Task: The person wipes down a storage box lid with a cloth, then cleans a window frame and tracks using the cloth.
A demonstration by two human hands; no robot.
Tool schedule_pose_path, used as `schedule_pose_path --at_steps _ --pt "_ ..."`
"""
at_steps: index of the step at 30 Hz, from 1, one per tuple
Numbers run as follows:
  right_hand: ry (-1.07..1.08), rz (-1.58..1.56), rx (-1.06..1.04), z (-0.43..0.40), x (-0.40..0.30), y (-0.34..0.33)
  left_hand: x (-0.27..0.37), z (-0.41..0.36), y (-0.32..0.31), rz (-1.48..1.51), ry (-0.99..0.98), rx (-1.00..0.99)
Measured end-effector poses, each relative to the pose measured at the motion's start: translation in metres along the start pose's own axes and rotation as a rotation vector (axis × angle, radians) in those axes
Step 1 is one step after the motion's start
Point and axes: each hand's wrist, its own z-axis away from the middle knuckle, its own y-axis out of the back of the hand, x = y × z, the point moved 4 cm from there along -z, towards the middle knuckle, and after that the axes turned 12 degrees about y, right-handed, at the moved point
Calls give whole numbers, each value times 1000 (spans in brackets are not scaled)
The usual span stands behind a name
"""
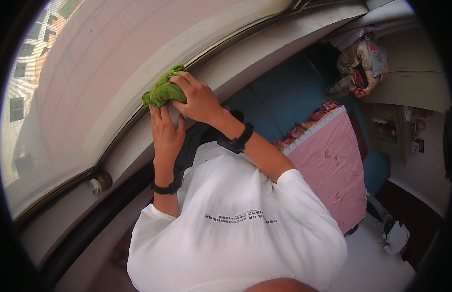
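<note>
My right hand (199,98) grips a bunched green cloth (164,89), its fingers curled over the cloth's right end. The cloth rests against the lower edge of a window pane (112,62), at the metal window frame (129,126). Just below it, my left hand (167,133) reaches up with fingers extended and thumb apart. Its fingertips meet the cloth's lower edge; whether they press on the cloth or the frame behind is hidden. Black bands circle both wrists. Under the hands runs a pale window sill (244,62).
A small round container (95,186) stands on the sill at lower left, near a dark rail (98,226). To the right is a bed with a pink cover (328,168). Bags and bundled fabric (363,65) are piled by a pale cabinet (416,85) at the far right.
</note>
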Motion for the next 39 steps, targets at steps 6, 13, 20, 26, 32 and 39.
schedule_pose_path --at_steps 6,13,20,26,32,39 --pt "14 143 112 -4 34 46 61 -28 1 300 20 -63" --pt "15 374 134 -19 96 124 130 -84 -33 413 8 -121" --pt "30 456 114 -33 148 196 189 -122 -89 386 -122 -113" --pt "0 387 -18 -43 193 261 243 -153 -124 249 -262 -119" --pt "-129 472 71 -34 227 316 269 -167 -146 204 -331 -70" --pt "-37 470 115 -33 217 296 256 -158 -132 224 -288 -147"
